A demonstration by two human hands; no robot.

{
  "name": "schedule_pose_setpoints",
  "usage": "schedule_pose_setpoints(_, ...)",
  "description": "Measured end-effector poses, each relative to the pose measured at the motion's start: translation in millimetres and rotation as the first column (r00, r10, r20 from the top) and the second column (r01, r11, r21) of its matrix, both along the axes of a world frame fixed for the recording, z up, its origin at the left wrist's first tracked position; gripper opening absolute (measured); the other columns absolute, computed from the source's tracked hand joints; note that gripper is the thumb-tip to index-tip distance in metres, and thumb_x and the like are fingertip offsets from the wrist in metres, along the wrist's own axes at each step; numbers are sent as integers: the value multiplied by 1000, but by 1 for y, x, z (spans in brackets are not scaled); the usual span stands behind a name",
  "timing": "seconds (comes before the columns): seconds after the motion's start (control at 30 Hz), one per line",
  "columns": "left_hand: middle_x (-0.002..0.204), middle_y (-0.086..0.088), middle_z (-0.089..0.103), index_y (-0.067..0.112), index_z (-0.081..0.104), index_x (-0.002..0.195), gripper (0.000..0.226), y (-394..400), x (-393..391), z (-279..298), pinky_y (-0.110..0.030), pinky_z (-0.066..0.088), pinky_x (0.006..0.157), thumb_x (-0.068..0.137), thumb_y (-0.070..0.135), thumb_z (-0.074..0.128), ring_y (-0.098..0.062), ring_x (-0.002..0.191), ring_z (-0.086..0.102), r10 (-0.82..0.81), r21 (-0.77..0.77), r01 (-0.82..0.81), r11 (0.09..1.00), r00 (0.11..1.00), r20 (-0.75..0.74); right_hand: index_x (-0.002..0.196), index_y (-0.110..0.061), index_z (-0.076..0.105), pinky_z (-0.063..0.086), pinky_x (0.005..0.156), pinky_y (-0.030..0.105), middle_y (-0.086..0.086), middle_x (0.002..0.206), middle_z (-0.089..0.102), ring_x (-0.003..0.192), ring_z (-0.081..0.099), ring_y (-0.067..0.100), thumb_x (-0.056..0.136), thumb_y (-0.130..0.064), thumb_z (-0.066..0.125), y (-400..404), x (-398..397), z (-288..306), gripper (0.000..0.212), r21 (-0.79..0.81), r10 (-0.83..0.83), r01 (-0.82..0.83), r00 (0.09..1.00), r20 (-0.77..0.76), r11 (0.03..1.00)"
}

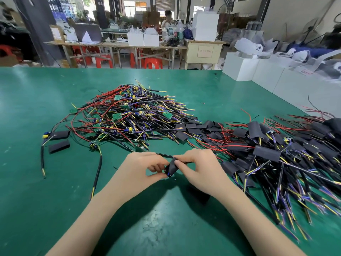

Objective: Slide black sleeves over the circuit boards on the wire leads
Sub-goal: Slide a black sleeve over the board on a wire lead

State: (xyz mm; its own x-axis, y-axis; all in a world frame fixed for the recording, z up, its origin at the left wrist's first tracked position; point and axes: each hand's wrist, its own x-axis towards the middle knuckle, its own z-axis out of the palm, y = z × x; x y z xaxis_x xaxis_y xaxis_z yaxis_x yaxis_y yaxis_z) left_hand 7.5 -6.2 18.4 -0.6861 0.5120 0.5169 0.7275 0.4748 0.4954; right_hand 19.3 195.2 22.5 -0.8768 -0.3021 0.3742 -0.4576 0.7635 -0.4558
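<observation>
Two bare hands meet low over the green desk (36, 182), both working on one black sleeve (172, 168). The left hand (145, 168) has thumb and curled fingers pinching the sleeve's lower end, where a bit of blue component shows at the mouth. The right hand (198, 169) pinches the sleeve's upper end between thumb and forefinger, the other fingers curled behind. A black cable (164, 154) runs from behind the left hand's knuckles toward the sleeve; whether a board sits wholly inside the sleeve cannot be told.

Just beyond, on the left, two loose flat sleeves (59, 146) lie on the desk beside a lead with a yellow-and-blue part at its end, and a black lead (97, 174) trails toward the near edge. On the right, a heap of sleeved leads (267, 150) spreads from beside the right hand out to the desk's right edge, black tubes over their ends, with red, yellow and purple wires fanning out.

Farther back, in the middle of the desk, lies a big pile of bare circuit boards on wire leads (132, 113), small green boards scattered through red and black wire. A cluster of empty sleeves (195, 126) lies between the two heaps.

Past the desk's far edge stand white boxes (239, 69) on the right, red stools (153, 62) under wooden tables, and a seated person (167, 19) in the background.
</observation>
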Motion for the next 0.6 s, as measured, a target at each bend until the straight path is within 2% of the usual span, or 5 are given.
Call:
schedule_pose_setpoints(0.13, 70, 3, 68, 11, 76, 82, 22, 2, 1, -3, -22, 55, 62, 65, 1, 86, -5, 61, 59, -20, 40, 19, 999, 999, 26, 85, -29, 76, 47, 71, 40, 1, 72, 67, 75, 60, 24, 87, -22, 59, -2, -2, -4, 18, -29, 21, -21, 1000, 4, 999)
schedule_pose_setpoints(0.27, 73, 6, 69, 13, 75, 86, 24, 4, 2, -1, -22, 55, 65, 67, 3, 87, -6, 65, 63, -32, 100, 26, 995, 998, 54, 86, -35, 72, 49, 75, 39, 4, 75, 69, 76, 63, 22, 86, -17, 63, 2, -2, -1, 20, -169, 28, -22, 999, 31, 985)
schedule_pose_setpoints(0.33, 77, 9, 70, 15, 74, 89, 25, 4, 0, 0, -23, 56, 68, 69, 6, 86, -8, 69, 66, -12, 142, -1, 990, 996, 90, 88, -37, 73, 50, 78, 30, 2, 83, 73, 79, 65, 12, 87, -15, 64, 5, -2, 3, 24, -221, 22, -8, 998, 63, 975)
schedule_pose_setpoints(0.43, 83, 6, 73, 19, 70, 91, 25, 5, -2, -3, -28, 57, 74, 73, 6, 83, -12, 75, 70, 30, 237, -93, 967, 966, 256, 95, -17, 78, 42, 75, 5, -6, 91, 74, 76, 61, -12, 85, -11, 69, 7, -2, 7, 15, -318, -29, 51, 997, 73, 947)
schedule_pose_setpoints(0.6, 78, -6, 75, 10, 71, 84, 6, 3, -5, -6, -39, 60, 76, 81, 9, 76, -22, 72, 74, 9, 343, -240, 908, 831, 556, 90, -12, 76, 53, 74, 16, -3, 80, 74, 72, 68, 2, 82, -8, 72, 3, 0, 7, 11, -452, -107, 134, 991, 85, 882)
